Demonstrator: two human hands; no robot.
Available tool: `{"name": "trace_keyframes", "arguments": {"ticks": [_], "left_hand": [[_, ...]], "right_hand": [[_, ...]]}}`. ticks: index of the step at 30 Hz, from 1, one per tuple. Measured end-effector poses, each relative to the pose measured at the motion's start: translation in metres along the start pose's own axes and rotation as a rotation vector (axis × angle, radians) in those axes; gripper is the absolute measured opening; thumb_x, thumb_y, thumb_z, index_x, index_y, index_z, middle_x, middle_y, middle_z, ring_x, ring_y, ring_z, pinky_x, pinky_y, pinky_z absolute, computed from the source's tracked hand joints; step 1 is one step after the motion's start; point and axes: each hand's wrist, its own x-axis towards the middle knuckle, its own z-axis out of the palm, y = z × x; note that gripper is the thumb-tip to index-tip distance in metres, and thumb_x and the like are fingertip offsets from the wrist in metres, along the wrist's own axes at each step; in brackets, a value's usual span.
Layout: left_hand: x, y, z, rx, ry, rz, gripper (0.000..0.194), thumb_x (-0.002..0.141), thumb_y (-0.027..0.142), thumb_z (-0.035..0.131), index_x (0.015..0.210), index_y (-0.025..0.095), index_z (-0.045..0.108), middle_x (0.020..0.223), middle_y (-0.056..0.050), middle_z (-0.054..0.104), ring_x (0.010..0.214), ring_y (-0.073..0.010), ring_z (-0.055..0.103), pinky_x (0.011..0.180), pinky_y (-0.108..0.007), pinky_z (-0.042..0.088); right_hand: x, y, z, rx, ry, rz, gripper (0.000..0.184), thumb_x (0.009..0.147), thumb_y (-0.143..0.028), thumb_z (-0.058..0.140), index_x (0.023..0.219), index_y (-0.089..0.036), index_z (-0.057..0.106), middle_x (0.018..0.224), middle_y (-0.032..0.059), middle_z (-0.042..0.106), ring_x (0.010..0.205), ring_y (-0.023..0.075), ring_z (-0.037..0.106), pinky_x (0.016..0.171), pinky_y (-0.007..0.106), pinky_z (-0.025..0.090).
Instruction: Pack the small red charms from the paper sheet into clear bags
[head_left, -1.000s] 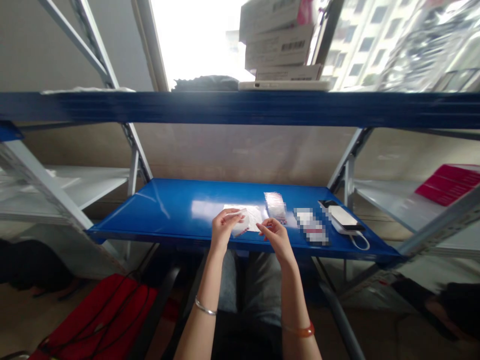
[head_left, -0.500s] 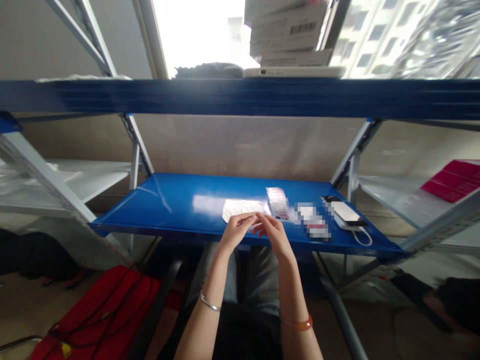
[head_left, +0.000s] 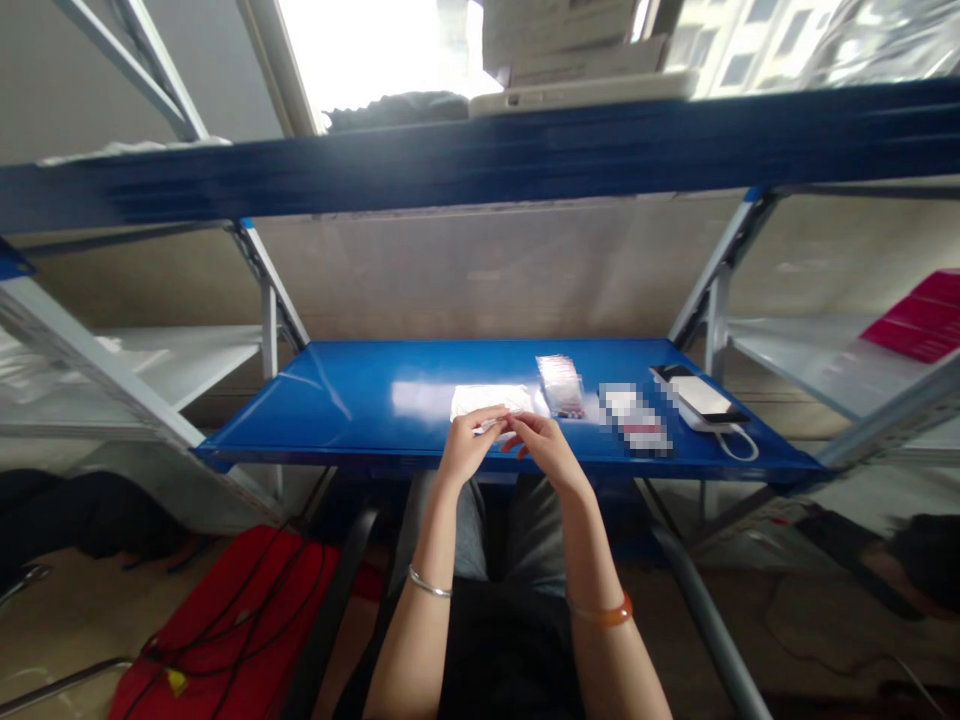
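Observation:
My left hand [head_left: 472,442] and my right hand [head_left: 545,448] meet at the fingertips just above the near edge of a blue shelf [head_left: 352,400]. A thin white strip [head_left: 489,426] shows in my left hand's closed fingers; its kind is too small to tell. My right thumb and forefinger are pinched together at its end, and what they hold is hidden by the fingers. Right behind the hands lies a crumpled white sheet or bag [head_left: 484,397]. Beyond my right hand rests a stack of small clear-wrapped packets [head_left: 560,385].
A pixelated item [head_left: 636,420] lies on the shelf's right side, beside a dark-screened phone [head_left: 705,398] on a white device with a looped cable [head_left: 739,445]. Overhead runs a blue beam [head_left: 375,165]. A red object [head_left: 240,620] with black cords is at lower left. Pink boxes [head_left: 919,318] sit right.
The camera view has tilted and shifted slightly. My hands stay together over the shelf's edge, and the white strip in my left fingers now shows more plainly.

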Motion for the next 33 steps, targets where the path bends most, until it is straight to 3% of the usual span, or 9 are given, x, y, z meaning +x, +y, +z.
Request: {"name": "trace_keyframes", "arguments": {"ticks": [4,11,18,23,26,29,33], "left_hand": [[-0.001,0.001,0.001,0.124,0.035,0.042,0.018,0.075,0.025,0.065,0.089,0.016,0.072,0.093,-0.008,0.072,0.091,-0.0227,0.066,0.086,-0.035,0.05],[0.002,0.0,-0.001,0.017,0.03,-0.038,0.019,0.074,0.029,0.063,0.084,0.014,0.071,0.082,-0.007,0.072,0.078,-0.021,0.068,0.073,-0.031,0.053],[0.0,0.004,0.004,0.179,0.202,0.034,0.014,0.079,0.023,0.055,0.075,0.016,0.067,0.073,-0.004,0.07,0.071,-0.0171,0.065,0.069,-0.026,0.049],[-0.003,0.009,0.021,0.28,0.26,0.09,0.014,0.083,0.022,0.051,0.077,0.018,0.063,0.076,-0.005,0.069,0.074,-0.0168,0.065,0.07,-0.025,0.047],[-0.002,0.008,0.026,0.279,0.305,0.073,0.014,0.085,0.025,0.049,0.08,0.019,0.061,0.076,-0.004,0.068,0.071,-0.0155,0.064,0.067,-0.024,0.047],[-0.001,0.006,0.022,0.242,0.369,0.047,0.013,0.086,0.026,0.048,0.082,0.019,0.058,0.077,-0.004,0.068,0.067,-0.0142,0.065,0.064,-0.022,0.047],[0.0,0.004,0.009,0.185,0.323,0.063,0.006,0.082,0.022,0.055,0.087,0.019,0.056,0.079,-0.004,0.068,0.073,-0.015,0.066,0.067,-0.023,0.049]], "right_hand": [[0.001,0.001,-0.001,-0.095,0.053,-0.024,0.029,0.071,-0.043,0.057,0.077,-0.015,0.062,0.071,0.0043,0.067,0.053,0.012,0.06,0.042,0.019,0.036],[0.004,0.002,0.007,-0.118,0.073,-0.096,0.023,0.074,-0.042,0.05,0.071,-0.019,0.052,0.064,-0.0006,0.059,0.056,0.0122,0.056,0.047,0.021,0.038],[0.004,0.008,0.019,-0.389,0.142,-0.292,0.021,0.082,-0.035,0.042,0.071,-0.02,0.051,0.071,0.0021,0.061,0.068,0.0156,0.055,0.064,0.027,0.042],[-0.003,0.008,0.021,-0.533,0.311,-0.256,0.022,0.084,-0.036,0.04,0.078,-0.021,0.054,0.076,0.0032,0.063,0.07,0.0171,0.057,0.061,0.027,0.039],[-0.009,0.006,0.02,-0.574,0.346,-0.234,0.023,0.083,-0.037,0.041,0.075,-0.021,0.055,0.072,0.0023,0.062,0.069,0.0166,0.057,0.061,0.026,0.038],[-0.011,0.003,0.02,-0.586,0.311,-0.228,0.022,0.08,-0.036,0.044,0.069,-0.02,0.054,0.065,0.0011,0.06,0.064,0.0158,0.055,0.059,0.025,0.037],[-0.01,0.003,0.02,-0.57,0.307,-0.177,0.022,0.078,-0.037,0.046,0.065,-0.02,0.053,0.059,-0.0005,0.057,0.06,0.0152,0.054,0.059,0.025,0.037]]}}
